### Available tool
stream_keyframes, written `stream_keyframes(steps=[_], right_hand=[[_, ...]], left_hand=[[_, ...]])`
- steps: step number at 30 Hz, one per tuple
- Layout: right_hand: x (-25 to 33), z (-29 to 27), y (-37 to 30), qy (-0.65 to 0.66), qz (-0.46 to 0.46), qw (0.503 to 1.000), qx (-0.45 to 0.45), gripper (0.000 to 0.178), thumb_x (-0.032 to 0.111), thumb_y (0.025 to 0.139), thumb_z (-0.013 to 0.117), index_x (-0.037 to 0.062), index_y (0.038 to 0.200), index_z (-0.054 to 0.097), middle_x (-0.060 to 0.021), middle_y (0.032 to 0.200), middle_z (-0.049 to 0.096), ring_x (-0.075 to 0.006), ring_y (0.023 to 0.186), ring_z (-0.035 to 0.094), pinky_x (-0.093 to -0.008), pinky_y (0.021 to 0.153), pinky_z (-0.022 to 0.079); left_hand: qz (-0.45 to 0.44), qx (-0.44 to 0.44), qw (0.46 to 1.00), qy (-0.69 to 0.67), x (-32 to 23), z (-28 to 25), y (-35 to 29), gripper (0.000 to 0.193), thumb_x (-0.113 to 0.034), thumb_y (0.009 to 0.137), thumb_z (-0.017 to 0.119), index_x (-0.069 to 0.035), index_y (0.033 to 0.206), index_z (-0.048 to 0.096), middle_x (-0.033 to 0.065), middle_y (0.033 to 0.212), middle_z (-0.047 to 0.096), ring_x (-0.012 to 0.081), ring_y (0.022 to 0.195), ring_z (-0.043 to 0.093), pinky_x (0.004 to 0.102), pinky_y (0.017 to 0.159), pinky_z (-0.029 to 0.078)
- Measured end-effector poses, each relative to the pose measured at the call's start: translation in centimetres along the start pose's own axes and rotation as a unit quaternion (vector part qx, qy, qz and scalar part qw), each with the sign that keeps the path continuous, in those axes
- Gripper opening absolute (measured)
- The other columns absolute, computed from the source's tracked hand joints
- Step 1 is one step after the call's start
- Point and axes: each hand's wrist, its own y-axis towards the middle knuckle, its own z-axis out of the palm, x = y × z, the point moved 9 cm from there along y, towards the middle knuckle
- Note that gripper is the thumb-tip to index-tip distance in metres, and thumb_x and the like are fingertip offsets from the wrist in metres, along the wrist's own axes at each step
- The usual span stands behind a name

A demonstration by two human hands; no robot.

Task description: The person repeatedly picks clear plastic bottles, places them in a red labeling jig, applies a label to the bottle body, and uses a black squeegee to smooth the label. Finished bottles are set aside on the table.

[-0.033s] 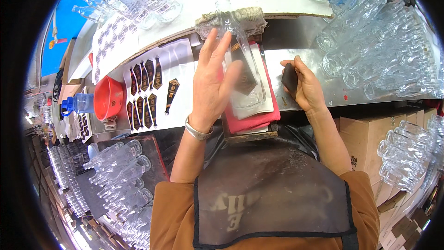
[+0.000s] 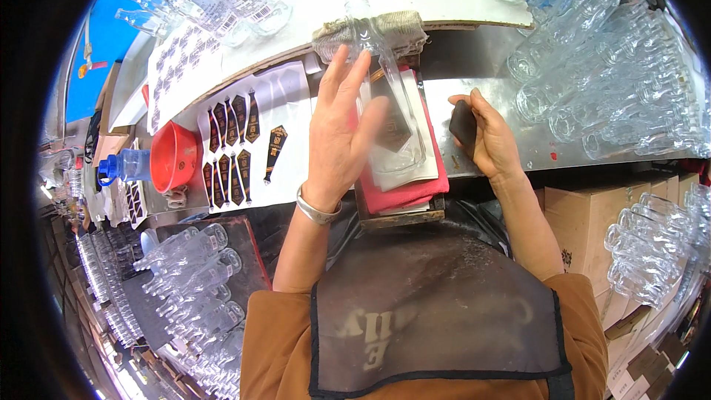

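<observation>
A clear glass bottle [image 2: 412, 147] lies in front of me, its neck pointing away across a rolled, soiled cloth [image 2: 406, 32]. Its body rests over white sheets and a folded red cloth [image 2: 407, 195] in a wooden holder. A dark tie-shaped label [image 2: 395, 135] shows on the bottle. My left hand [image 2: 342, 122] is at the bottle's left side with fingers stretched out and the thumb blurred; whether it touches the glass I cannot tell. To the right, my right hand [image 2: 492, 137] grips a dark flat scraper-like piece [image 2: 464, 127], apart from the bottle.
A white sheet [image 2: 287, 172] of dark tie-shaped labels lies left, beside a red bowl [image 2: 175, 157] and a blue-capped plastic bottle [image 2: 134, 165]. Many glass bottles [image 2: 592, 81] are stacked right; others [image 2: 196, 274] lie lower left. Cardboard boxes [image 2: 585, 222] stand lower right.
</observation>
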Motion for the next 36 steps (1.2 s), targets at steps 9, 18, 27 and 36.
stream_keyframes(steps=[9,18,27,36], right_hand=[[6.5,7.3,-0.4,-0.117,-0.156,0.975,0.107,0.026,0.015,0.092,0.064,0.0002,0.114,0.067,-0.0048,0.105,0.067,-0.0117,0.096,0.063,-0.028,0.087,0.051],[14.8,17.7,0.0,-0.487,-0.456,0.729,0.156,0.026,0.01,0.09,0.064,0.0024,0.115,0.067,-0.0086,0.099,0.07,-0.0159,0.089,0.067,-0.0286,0.081,0.053],[14.0,20.2,-2.4,-0.517,-0.482,0.678,0.202,0.024,0.001,0.086,0.065,0.0022,0.109,0.067,-0.0078,0.097,0.071,-0.0181,0.083,0.068,-0.0289,0.073,0.055],[7.6,17.9,-10.8,-0.5,-0.446,0.655,0.348,0.03,-0.006,0.073,0.072,0.0058,0.1,0.069,-0.0112,0.093,0.069,-0.0287,0.085,0.066,-0.0376,0.074,0.055]], left_hand=[[-0.028,0.004,0.999,-0.043,0.8,0.2,-0.1,0.063,-0.017,0.093,0.067,-0.003,0.15,0.043,0.0237,0.152,0.041,0.0356,0.137,0.046,0.041,0.111,0.039],[-0.055,-0.029,0.992,-0.109,1.5,0.4,-0.4,0.08,-0.012,0.089,0.071,0.0,0.155,0.028,0.0218,0.144,0.049,0.0301,0.129,0.054,0.0393,0.105,0.046],[-0.086,-0.032,0.987,-0.135,1.8,0.4,-1.0,0.088,-0.012,0.086,0.075,0.002,0.155,0.023,0.0233,0.15,0.044,0.0318,0.134,0.051,0.0407,0.109,0.043],[-0.024,0.06,0.995,-0.081,0.9,0.3,-6.4,0.118,-0.026,0.068,0.09,0.004,0.156,0.019,0.0247,0.144,0.047,0.0361,0.129,0.051,0.0431,0.108,0.041]])
